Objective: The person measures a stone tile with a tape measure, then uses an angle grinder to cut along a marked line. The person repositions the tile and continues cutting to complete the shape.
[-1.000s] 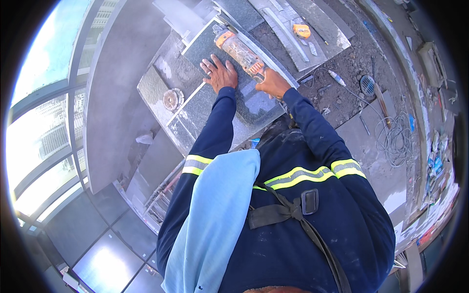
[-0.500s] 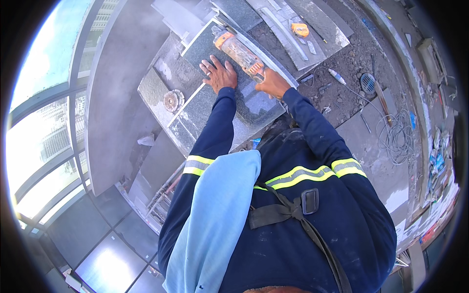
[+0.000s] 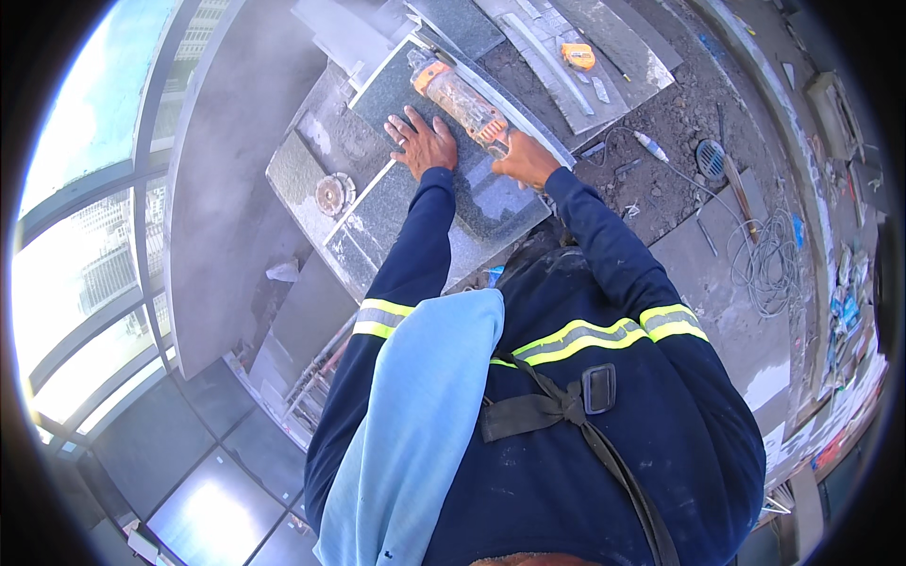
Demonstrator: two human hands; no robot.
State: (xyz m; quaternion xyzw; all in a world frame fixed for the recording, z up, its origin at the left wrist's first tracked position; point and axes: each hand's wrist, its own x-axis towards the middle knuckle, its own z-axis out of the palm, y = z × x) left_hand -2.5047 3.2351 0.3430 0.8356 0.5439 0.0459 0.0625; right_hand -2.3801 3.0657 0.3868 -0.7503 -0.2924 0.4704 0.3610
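Observation:
My right hand [image 3: 527,162] is wrapped round the rear handle of a dusty orange-and-grey angle grinder [image 3: 464,102]. The grinder's head points away from me, near the far right edge of a dark grey stone slab [image 3: 377,209]. Its disc is hard to make out. My left hand [image 3: 424,143] lies flat on the slab with fingers spread, a little left of the grinder. A round grinding disc [image 3: 332,193] rests on the stone to the left of my left forearm.
An orange tape measure [image 3: 578,57] lies on a stone board at the back right. A grey cable [image 3: 769,259] coils on the ground beside a round drain grate [image 3: 710,160] and a plug connector [image 3: 649,144]. Pale dust hangs by the curved wall [image 3: 236,189] on the left.
The grinder and my right hand have shifted very slightly toward the left. My left hand stays flat in nearly the same place.

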